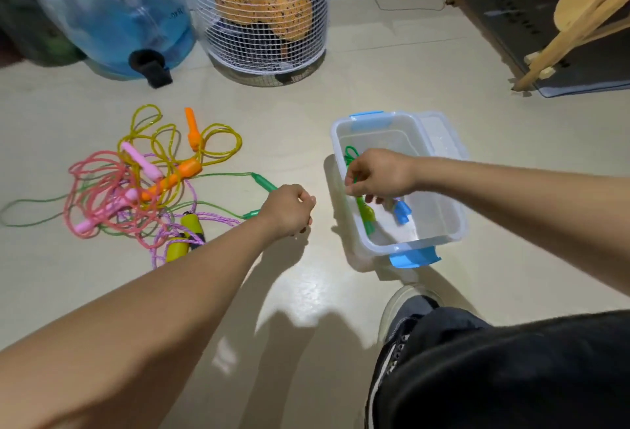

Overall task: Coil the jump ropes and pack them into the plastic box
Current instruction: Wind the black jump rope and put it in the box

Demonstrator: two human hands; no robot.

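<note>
The floor (306, 292) is smooth, pale beige and glossy, catching a soft reflection near the middle. Along the far wall, from the left, stand a large clear blue water jug (116, 12) with a black cap, then a round white wire-mesh basket (262, 16) holding an orange speckled cloth. At the far right a light wooden frame (572, 19) stands on a dark grey mat (562, 64).

On the floor at left lies a tangled heap of four jump ropes: a pink rope with pink handles (99, 186), a yellow translucent rope with orange handles (191, 135), a purple braided rope with yellow-green handles (191, 231), and a thin green rope with green handles (262, 183), whose two handles point toward the left hand (289, 208). That hand is closed in a loose fist just beside the green handles; whether it pinches either one cannot be told.

To the right sits one clear rectangular plastic box with blue latches (453, 234), open, its clear lid (439, 135) lying against its far side. The right hand (378, 173) is lowered into the box, fingers curled around a coiled green rope (351, 159), whose yellow-green and blue handle ends hang below the fingers inside the box.

At bottom right are a dark trouser leg (511, 370) and one dark sneaker (399, 336) with a white toe cap.
</note>
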